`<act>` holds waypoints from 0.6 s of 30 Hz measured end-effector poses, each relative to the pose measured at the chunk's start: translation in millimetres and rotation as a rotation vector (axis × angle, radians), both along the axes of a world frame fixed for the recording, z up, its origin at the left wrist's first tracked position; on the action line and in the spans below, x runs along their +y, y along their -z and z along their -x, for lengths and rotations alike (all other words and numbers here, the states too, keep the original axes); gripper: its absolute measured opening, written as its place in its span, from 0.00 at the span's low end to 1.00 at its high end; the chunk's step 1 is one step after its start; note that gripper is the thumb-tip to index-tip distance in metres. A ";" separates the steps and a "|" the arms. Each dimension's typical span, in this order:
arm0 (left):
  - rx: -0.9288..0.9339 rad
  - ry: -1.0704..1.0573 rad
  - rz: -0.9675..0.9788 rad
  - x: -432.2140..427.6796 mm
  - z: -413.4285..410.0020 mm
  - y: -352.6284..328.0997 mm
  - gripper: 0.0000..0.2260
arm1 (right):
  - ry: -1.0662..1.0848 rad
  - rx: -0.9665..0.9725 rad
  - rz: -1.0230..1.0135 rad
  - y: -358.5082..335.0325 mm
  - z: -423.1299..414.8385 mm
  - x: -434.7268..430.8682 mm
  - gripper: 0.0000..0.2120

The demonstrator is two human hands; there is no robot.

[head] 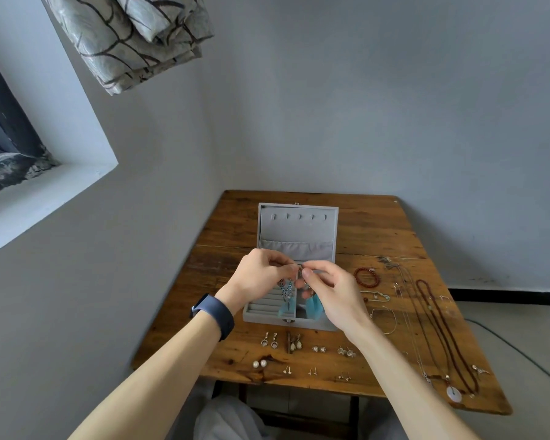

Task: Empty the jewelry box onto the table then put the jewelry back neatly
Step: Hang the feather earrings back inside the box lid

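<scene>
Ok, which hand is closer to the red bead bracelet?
Right. The right hand is just beside the red bead bracelet, on its left; the left hand is farther left, over the jewelry box.

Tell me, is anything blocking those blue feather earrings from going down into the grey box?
Nothing visible does. The left hand and right hand pinch the feather earrings directly above the open jewelry box. Its lid is raised, and the feathers hang over its compartments. The hands hide part of the inside.

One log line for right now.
left hand: pinching blue feather earrings | right hand: same pair | jewelry box: open | table: necklaces
</scene>
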State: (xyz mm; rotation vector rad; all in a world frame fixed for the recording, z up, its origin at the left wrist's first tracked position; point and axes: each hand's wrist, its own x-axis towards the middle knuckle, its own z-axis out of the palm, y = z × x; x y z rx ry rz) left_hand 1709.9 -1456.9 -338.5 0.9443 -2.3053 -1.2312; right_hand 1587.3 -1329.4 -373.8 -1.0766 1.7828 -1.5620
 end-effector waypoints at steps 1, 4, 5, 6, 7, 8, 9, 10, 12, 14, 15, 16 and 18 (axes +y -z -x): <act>-0.005 0.012 -0.009 -2.5 0.7 -1.2 0.05 | -0.012 0.016 -0.012 -0.4 2.3 -1.0 0.07; -0.035 0.047 -0.027 -12.2 2.6 -4.0 0.07 | -0.015 0.090 -0.052 -1.6 9.6 -7.1 0.05; -0.045 0.055 -0.023 -15.7 3.9 -4.2 0.07 | -0.006 0.100 -0.059 -2.5 11.5 -10.6 0.05; -0.050 0.059 -0.015 -19.3 5.6 -4.5 0.08 | 0.008 0.113 -0.064 -3.6 12.9 -14.7 0.04; -0.050 0.057 -0.002 -23.2 6.8 -4.5 0.08 | 0.026 0.130 -0.070 -5.2 13.8 -19.6 0.04; -0.043 0.045 0.011 -27.5 7.9 -4.7 0.09 | 0.045 0.142 -0.078 -6.8 14.8 -25.3 0.04; -0.027 0.018 0.015 -32.6 8.3 -4.7 0.09 | 0.065 0.145 -0.087 -8.1 16.0 -31.9 0.04; -0.007 -0.024 0.004 -39.5 8.2 -3.5 0.12 | 0.085 0.140 -0.096 -9.1 17.3 -38.9 0.04; 0.028 -0.133 -0.042 -57.3 7.6 0.7 0.18 | 0.118 0.123 -0.109 -9.7 21.0 -54.3 0.05; 0.037 -0.235 -0.087 -81.2 9.1 6.5 0.24 | 0.139 0.103 -0.118 -10.0 25.1 -71.5 0.05; 0.031 -0.271 -0.111 -94.0 11.2 9.4 0.27 | 0.145 0.096 -0.122 -10.2 27.5 -80.5 0.05; 0.020 -0.293 -0.137 -106.8 14.3 11.7 0.29 | 0.152 0.091 -0.126 -10.6 30.1 -89.9 0.05; -0.025 -0.298 -0.173 -129.7 21.5 15.7 0.33 | 0.171 0.080 -0.134 -10.8 35.5 -108.4 0.06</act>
